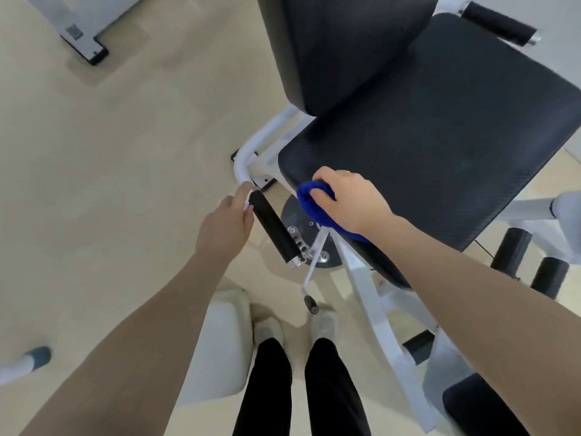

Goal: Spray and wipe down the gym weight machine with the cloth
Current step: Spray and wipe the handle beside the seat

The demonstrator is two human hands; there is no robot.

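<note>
Right hand [349,201] — fingers gripping blue cloth [317,204], wiping seat pad [440,146] edge. Left hand [228,225] — fingers relaxed, touching black handle [273,229]. No spray bottle visible; frame, handles likely remaining.

No text, brand, number or sign can be read. A small dark label [74,30] sits on the white machine foot [82,42] at the floor's upper left corner, but its print is too small and blurred to make out.

open floor [125,168] left of the machine, black handle [276,231] and white frame [251,152] crowding the seat [440,136] edge
</note>
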